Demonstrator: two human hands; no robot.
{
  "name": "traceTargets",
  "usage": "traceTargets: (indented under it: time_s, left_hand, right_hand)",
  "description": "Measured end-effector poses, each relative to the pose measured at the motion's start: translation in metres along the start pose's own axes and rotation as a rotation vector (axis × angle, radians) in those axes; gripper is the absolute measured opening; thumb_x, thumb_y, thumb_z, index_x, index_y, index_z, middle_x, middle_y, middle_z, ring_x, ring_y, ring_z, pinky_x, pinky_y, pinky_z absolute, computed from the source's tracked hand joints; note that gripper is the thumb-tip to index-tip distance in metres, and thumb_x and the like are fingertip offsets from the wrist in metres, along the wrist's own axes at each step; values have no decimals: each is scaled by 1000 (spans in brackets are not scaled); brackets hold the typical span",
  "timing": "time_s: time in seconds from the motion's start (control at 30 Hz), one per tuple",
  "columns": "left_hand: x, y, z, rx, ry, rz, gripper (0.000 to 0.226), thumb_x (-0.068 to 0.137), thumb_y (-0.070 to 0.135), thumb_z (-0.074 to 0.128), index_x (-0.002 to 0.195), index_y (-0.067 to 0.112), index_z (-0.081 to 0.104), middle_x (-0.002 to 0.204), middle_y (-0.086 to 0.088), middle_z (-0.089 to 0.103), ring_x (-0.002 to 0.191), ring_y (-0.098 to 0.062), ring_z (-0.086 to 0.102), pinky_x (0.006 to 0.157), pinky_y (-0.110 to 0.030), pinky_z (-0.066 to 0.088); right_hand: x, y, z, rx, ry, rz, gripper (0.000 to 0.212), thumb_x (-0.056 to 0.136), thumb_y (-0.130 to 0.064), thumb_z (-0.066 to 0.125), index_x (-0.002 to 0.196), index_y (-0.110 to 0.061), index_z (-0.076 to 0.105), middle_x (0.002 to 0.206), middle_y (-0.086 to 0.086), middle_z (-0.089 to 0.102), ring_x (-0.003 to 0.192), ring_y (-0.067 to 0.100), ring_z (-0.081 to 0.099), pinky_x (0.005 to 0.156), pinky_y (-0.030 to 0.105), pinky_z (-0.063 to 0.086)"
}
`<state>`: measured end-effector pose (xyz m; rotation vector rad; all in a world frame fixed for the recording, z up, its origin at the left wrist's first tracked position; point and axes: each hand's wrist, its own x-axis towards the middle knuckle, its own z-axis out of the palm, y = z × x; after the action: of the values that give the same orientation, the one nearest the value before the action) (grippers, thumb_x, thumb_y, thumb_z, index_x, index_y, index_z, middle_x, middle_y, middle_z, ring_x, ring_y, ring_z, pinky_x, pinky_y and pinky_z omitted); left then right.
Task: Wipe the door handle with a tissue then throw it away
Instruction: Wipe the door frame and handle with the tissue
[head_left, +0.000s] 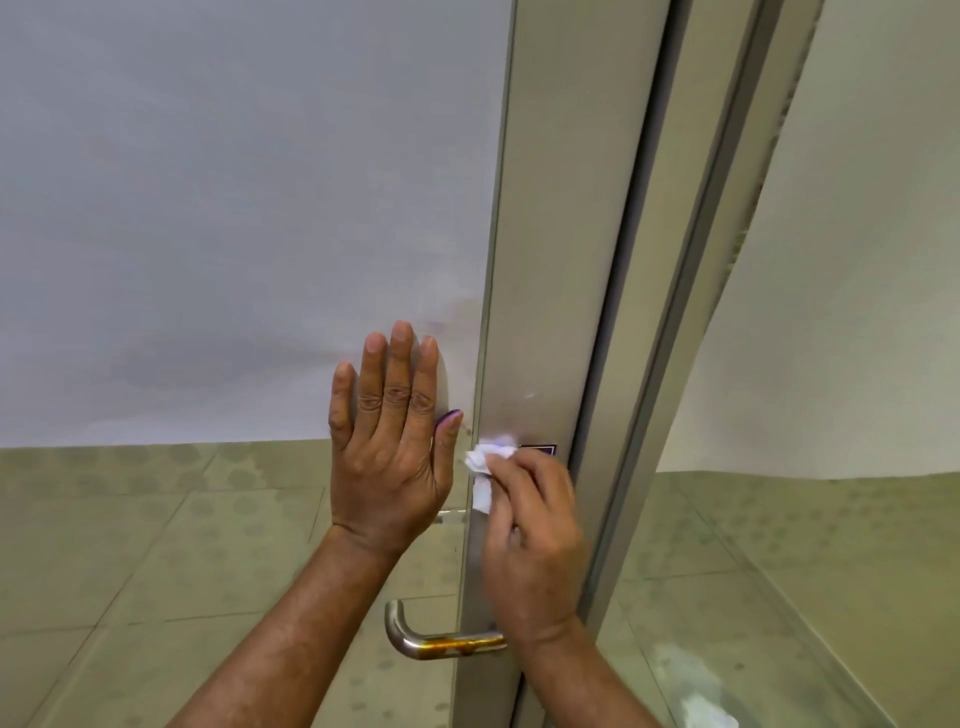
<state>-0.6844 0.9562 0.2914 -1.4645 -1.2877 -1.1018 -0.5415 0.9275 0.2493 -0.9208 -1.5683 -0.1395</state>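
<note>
A steel door handle (415, 642) with rusty brown patches sticks out to the left from the metal door stile (550, 260), low in the view. My right hand (535, 540) is closed on a crumpled white tissue (485, 462), pressing it against the stile well above the handle. Just past the tissue sits a small dark lock plate (543, 449), partly hidden by my fingers. My left hand (392, 441) lies flat with fingers spread on the frosted glass panel (234, 208) beside the stile.
The door frame (691, 312) runs up to the right of the stile. A second glass pane (841, 519) stands at the right, with a pale smear low on it. Greenish floor tiles (130, 545) show through the clear lower glass.
</note>
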Motion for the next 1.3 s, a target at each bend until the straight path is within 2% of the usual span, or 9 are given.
traceTargets:
  time_s: [0.13, 0.23, 0.33, 0.47, 0.57, 0.77, 0.93, 1.13, 1.3]
  left_hand:
    - [-2, 2, -3, -18, -12, 1, 63, 111, 38, 31, 164, 12, 9, 174, -5, -5, 161, -23, -1, 131, -44, 0]
    - [3, 0, -1, -3, 1, 10, 64, 110, 38, 33, 164, 11, 11, 174, -6, -3, 162, -24, 0, 131, -45, 2]
    - [1, 0, 1, 0, 4, -3, 64, 110, 38, 36, 163, 10, 13, 174, -6, -1, 162, -25, 2, 131, -46, 3]
    - [-4, 1, 0, -2, 0, 10, 64, 111, 38, 34, 164, 10, 11, 174, -6, -3, 162, -24, 0, 131, -45, 1]
    - [0, 1, 0, -4, -4, 10, 64, 111, 39, 32, 164, 11, 9, 174, -6, -3, 161, -24, 0, 131, -45, 0]
    - [1, 1, 3, -4, 10, 1, 64, 111, 39, 33, 164, 11, 11, 174, -6, -2, 162, -24, 1, 131, -45, 2]
    - [-3, 2, -1, -15, -7, 9, 63, 111, 39, 31, 164, 12, 9, 174, -5, -3, 162, -24, 0, 131, -44, 0]
    - [0, 0, 2, -2, 4, -9, 64, 110, 38, 36, 163, 10, 15, 174, -7, 1, 162, -25, 4, 131, -46, 3]
    - [-4, 2, -1, 1, -15, 8, 64, 111, 38, 33, 164, 10, 10, 174, -6, -3, 162, -25, 0, 131, -45, 0]
  right_hand:
    - [-49, 15, -16, -159, -287, -93, 34, 97, -31, 49, 112, -12, 74, 107, 0, 67, 103, 16, 65, 86, 43, 62]
    - [-22, 20, -21, -46, -70, 87, 27, 99, -23, 52, 110, -8, 72, 110, 3, 64, 100, 17, 66, 87, 34, 61]
    - [15, 12, -13, 26, 59, 23, 24, 97, -4, 55, 116, -12, 67, 113, 3, 60, 103, 13, 61, 97, 19, 50]
    - [-31, 23, -14, -72, -265, -181, 29, 100, -16, 57, 128, -12, 63, 129, -1, 52, 119, 11, 53, 105, 25, 50]
    - [-51, 38, -20, -146, -422, -216, 43, 90, -12, 70, 132, -16, 62, 134, -3, 51, 123, 14, 54, 97, 35, 56]
    - [12, 17, -6, 16, -22, -113, 25, 98, -5, 60, 122, -9, 64, 118, 3, 58, 107, 16, 58, 97, 21, 50]
    - [-42, 29, -21, -125, -313, -249, 35, 104, -24, 44, 108, -6, 74, 109, 4, 64, 101, 16, 62, 85, 35, 61]
    - [30, 14, -16, 5, 56, -88, 24, 102, -10, 51, 112, 0, 71, 112, 5, 61, 102, 17, 59, 95, 22, 50]
    - [-28, 12, -17, -143, -277, -213, 31, 98, -23, 49, 109, -8, 75, 104, 3, 67, 98, 15, 64, 83, 33, 61]
